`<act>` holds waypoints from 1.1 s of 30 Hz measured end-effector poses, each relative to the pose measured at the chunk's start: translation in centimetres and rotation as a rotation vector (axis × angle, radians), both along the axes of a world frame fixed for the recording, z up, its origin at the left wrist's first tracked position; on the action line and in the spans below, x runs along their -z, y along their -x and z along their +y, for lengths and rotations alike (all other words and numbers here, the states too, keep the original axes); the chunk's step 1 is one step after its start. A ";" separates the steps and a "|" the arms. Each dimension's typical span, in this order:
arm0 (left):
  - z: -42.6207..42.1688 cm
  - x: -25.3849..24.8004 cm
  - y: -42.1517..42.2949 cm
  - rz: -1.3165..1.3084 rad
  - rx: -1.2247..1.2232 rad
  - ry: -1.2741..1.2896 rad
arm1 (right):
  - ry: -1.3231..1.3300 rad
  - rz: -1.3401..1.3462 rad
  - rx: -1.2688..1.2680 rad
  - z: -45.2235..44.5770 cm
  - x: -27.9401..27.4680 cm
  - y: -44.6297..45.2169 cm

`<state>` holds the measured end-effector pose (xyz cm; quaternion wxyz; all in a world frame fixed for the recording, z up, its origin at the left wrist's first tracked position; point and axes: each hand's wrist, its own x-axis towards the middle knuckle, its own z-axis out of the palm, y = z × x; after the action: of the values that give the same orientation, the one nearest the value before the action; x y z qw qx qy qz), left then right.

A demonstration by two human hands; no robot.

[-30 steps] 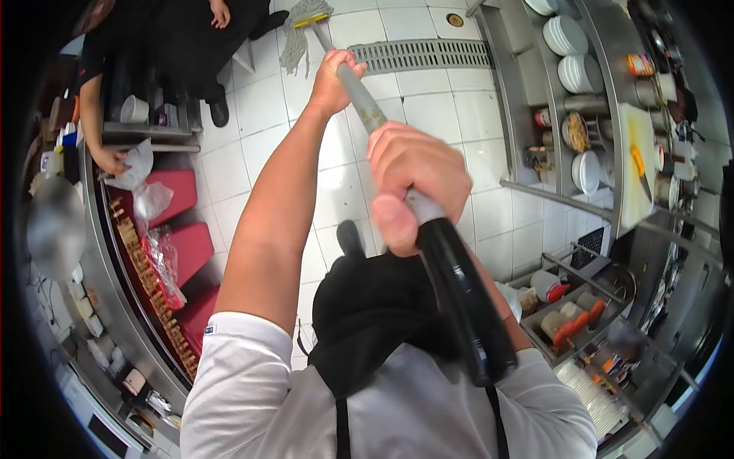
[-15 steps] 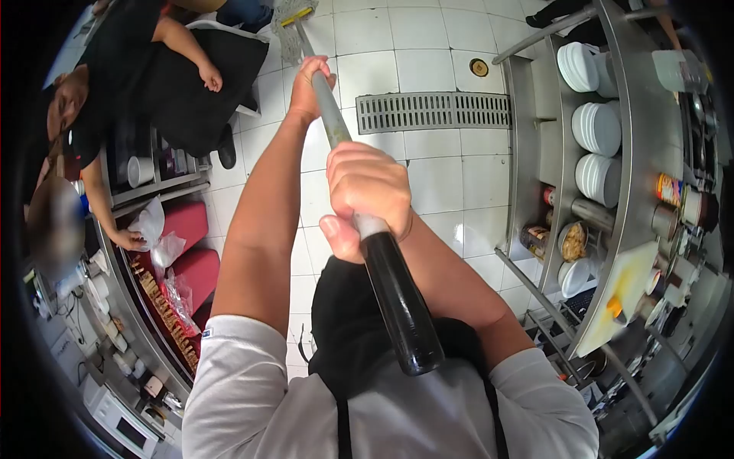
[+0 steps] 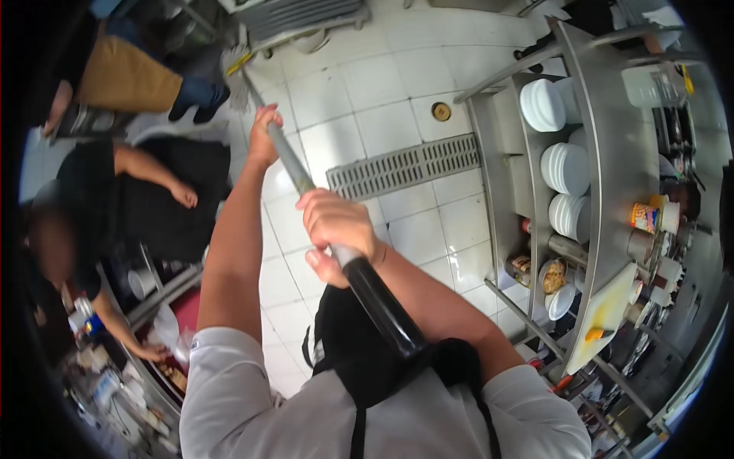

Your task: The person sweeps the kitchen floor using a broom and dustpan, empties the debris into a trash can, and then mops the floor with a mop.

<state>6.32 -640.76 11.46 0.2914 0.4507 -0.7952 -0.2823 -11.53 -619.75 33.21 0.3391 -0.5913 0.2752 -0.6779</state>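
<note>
Both my hands are closed round the long handle of a mop (image 3: 289, 157). My left hand (image 3: 264, 136) grips the grey shaft farther out. Closer to my body, my right hand (image 3: 338, 226) wraps the shaft just above its black end grip, thumb toward me. The black end points back at my apron (image 3: 348, 367). At the far end, the mop's yellow clamp and grey strings (image 3: 235, 80) are on the white tiled floor (image 3: 348, 88), near a low grey unit (image 3: 302, 19).
A drain grate (image 3: 405, 164) and a round brass floor cap (image 3: 441, 112) lie ahead. Steel shelving (image 3: 604, 153) with stacked white tubs (image 3: 566, 168) stands at right. A person in black (image 3: 164, 183) sits at left beside a counter; another in a tan apron (image 3: 126, 76) stands beyond.
The view has tilted upward and turned, showing more floor ahead and the tan-aproned person. The mop and both hands appear farther left; both grips stay closed on the handle.
</note>
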 end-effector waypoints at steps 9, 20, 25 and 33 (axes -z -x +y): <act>-0.2 -5.3 7.7 -0.085 0.081 -0.041 | -0.063 -0.062 0.086 0.5 -6.0 9.1; 19.3 -18.8 25.7 0.261 0.381 -0.099 | 0.064 0.024 0.140 15.6 -24.6 24.3; 25.2 -21.6 30.6 0.381 0.674 -0.093 | 0.170 0.171 0.044 21.0 -30.7 24.9; 16.8 -15.3 34.2 0.498 0.680 0.077 | 0.004 0.229 0.529 18.6 -23.4 21.0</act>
<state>-27.87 -623.94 26.80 0.3816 0.0694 -0.8137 -0.4329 -32.54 -601.11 56.61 0.1161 -0.5723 0.4549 -0.6724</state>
